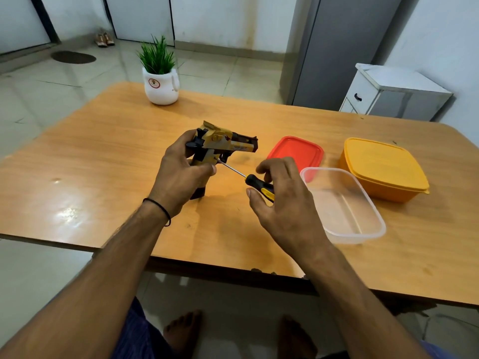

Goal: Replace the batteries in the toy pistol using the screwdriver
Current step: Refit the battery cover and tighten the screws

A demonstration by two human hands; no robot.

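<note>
While two hands [178,177] [282,203] grip, one toy pistol [225,141], one screwdriver [255,183], two tubs [357,237] [381,164]

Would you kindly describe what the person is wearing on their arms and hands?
No sleeves, gloves or watch are worn; the arms are bare. The left hand has a thin black cord looped round its wrist. The right hand and its wrist carry no band, and no ring shows on either hand.

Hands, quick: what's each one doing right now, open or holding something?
Left hand: gripping the toy pistol by its handle.
Right hand: holding the screwdriver by its handle, tip at the pistol's grip.
</note>
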